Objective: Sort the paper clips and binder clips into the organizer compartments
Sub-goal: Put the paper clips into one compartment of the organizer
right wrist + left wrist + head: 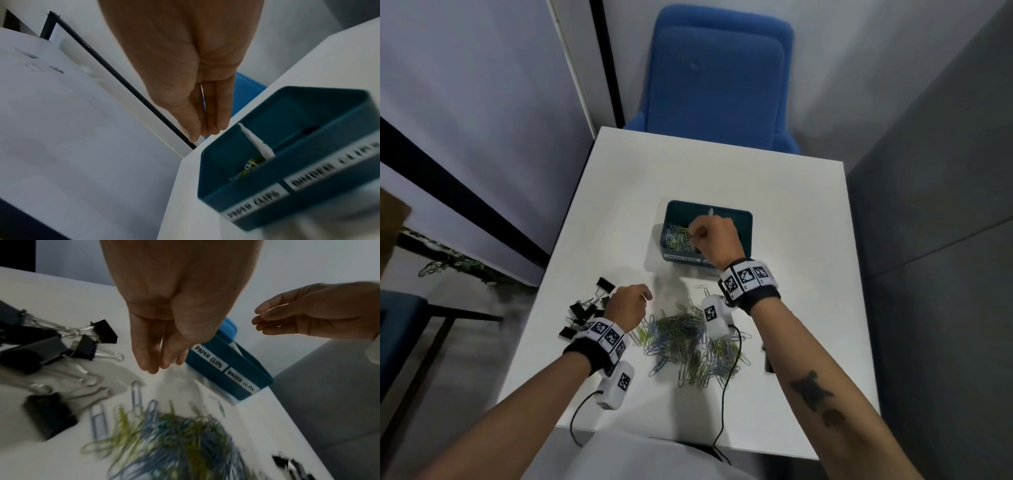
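The teal organizer [743, 219] stands at mid table, labelled PAPER CLIPS [209, 358] on the left and BINDER CLIPS [241, 381] on the right, with a white divider [257, 142] between. Coloured paper clips [678, 238] lie in its left compartment. My right hand [705, 233] hovers over that compartment, its fingers [216, 123] straight, pressed together and empty. A loose pile of paper clips [685, 339] covers the near table. Black binder clips [589, 308] lie to its left. My left hand [635, 301] hangs over the table between them, fingers [150, 366] relaxed, holding nothing.
A blue chair [715, 78] stands beyond the far edge of the white table [791, 205]. A small dark object [768, 363] lies near the right edge. Wrist-camera cables [726, 394] trail over the front edge. Walls close in on the left and right.
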`<action>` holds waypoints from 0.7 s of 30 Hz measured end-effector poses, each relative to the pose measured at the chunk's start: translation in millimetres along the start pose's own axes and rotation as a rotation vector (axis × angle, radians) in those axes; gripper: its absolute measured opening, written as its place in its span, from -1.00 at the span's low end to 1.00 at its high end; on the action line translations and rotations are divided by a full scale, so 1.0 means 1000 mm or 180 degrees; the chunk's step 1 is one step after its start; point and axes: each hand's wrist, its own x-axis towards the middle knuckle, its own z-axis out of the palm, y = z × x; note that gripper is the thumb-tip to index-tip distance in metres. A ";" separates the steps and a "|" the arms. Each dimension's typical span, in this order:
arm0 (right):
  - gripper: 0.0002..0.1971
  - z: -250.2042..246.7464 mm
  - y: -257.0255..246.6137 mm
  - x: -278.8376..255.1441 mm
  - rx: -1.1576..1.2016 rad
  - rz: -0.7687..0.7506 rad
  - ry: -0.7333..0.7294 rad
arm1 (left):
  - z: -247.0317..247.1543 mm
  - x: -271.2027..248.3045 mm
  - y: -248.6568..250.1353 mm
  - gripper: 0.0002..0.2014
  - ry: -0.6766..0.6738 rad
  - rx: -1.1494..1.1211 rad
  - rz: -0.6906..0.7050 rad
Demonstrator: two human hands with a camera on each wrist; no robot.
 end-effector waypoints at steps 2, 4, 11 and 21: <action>-0.81 0.014 0.014 -0.024 0.0016 0.0013 -0.0134 | 0.013 -0.010 -0.010 -0.76 -0.0224 0.0364 0.0106; -0.84 0.025 0.031 -0.055 0.0018 0.0145 -0.0486 | 0.027 -0.020 -0.016 -0.69 -0.0487 0.0875 0.0378; -0.58 0.053 0.087 -0.145 -0.0487 0.1066 -0.1293 | 0.057 -0.045 0.004 -0.67 -0.0528 0.1530 0.0714; -0.30 0.061 0.108 -0.190 -0.0457 0.1514 -0.1045 | 0.062 -0.069 0.012 -0.55 -0.0401 0.1342 0.1260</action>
